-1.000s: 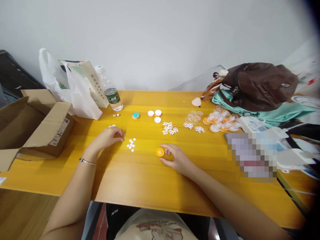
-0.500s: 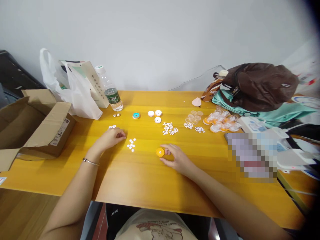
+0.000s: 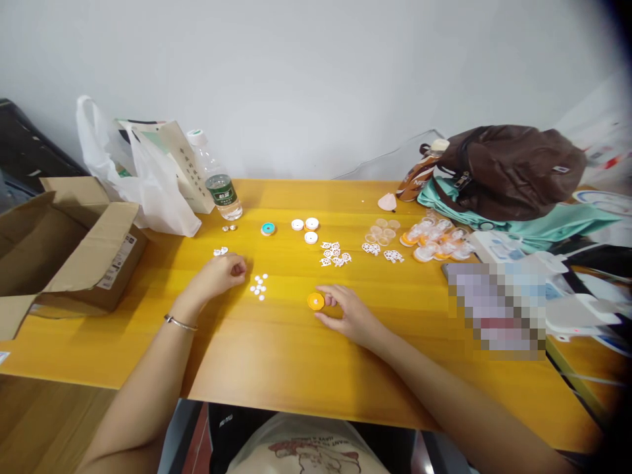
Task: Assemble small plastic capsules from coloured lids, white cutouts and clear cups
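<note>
My left hand (image 3: 220, 274) rests on the yellow table (image 3: 276, 355) with its fingers curled into a loose fist, just left of a cluster of small white discs (image 3: 258, 286). What the fingers hold, if anything, is hidden. My right hand (image 3: 347, 311) lies on the table, thumb and fingers pinching the rim of an orange round cap (image 3: 316, 301) with a white centre. Beyond the hands lie a teal-centred cap (image 3: 268, 228), three white caps (image 3: 305, 228) and white cut-out pieces (image 3: 335, 253).
An open cardboard box (image 3: 64, 243) stands at the left edge. A white plastic bag (image 3: 143, 174), a paper bag and a water bottle (image 3: 217, 178) stand at the back left. Clear and orange caps (image 3: 434, 240), a brown backpack (image 3: 513, 168) and green cloth crowd the right.
My left hand has curled its fingers in and drawn slightly back from the white discs. My right hand and the orange cap have stayed put.
</note>
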`<state>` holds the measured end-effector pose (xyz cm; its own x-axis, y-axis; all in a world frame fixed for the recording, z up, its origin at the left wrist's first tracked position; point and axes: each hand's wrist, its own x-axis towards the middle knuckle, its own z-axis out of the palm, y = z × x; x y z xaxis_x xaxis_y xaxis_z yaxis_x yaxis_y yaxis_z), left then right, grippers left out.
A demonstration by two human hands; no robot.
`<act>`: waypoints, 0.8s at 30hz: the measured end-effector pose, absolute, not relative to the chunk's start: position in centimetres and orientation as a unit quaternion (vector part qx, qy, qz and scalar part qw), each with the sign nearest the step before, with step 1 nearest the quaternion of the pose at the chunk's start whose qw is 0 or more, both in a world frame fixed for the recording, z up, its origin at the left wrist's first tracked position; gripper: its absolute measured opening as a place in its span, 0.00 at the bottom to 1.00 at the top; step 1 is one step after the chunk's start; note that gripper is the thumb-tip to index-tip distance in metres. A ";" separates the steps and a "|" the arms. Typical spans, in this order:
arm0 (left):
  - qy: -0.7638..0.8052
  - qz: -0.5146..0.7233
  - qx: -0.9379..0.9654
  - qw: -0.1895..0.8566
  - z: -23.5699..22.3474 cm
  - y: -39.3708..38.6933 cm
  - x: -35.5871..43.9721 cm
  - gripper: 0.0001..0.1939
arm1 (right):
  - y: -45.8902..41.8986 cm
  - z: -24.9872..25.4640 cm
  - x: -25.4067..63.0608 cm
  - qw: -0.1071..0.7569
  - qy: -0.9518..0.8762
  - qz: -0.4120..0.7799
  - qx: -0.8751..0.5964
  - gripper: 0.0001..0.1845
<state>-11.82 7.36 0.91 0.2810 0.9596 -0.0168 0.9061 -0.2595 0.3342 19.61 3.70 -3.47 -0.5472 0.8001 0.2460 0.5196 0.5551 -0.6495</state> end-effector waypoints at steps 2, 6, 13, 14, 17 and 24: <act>0.591 0.099 0.788 0.142 0.9 7.4 -11.8 0.05 | 3.7 -3.5 19.6 0.267 -0.840 0.260 -0.394 0.20; 0.590 0.128 0.784 0.144 1.1 7.2 -11.9 0.06 | 3.7 -3.5 19.6 0.264 -0.842 0.259 -0.393 0.20; 0.603 0.181 0.755 0.184 2.0 6.8 -11.9 0.08 | 3.7 -3.5 19.7 0.265 -0.840 0.260 -0.396 0.19; 0.609 0.183 0.749 0.185 2.1 6.8 -11.9 0.08 | 3.7 -3.5 19.7 0.265 -0.840 0.260 -0.397 0.20; 0.624 0.185 0.736 0.188 2.0 6.9 -12.2 0.07 | 3.7 -3.5 19.7 0.264 -0.840 0.260 -0.397 0.20; 0.610 0.204 0.735 0.214 1.3 7.1 -11.6 0.08 | 3.7 -3.6 19.5 0.269 -0.839 0.256 -0.399 0.19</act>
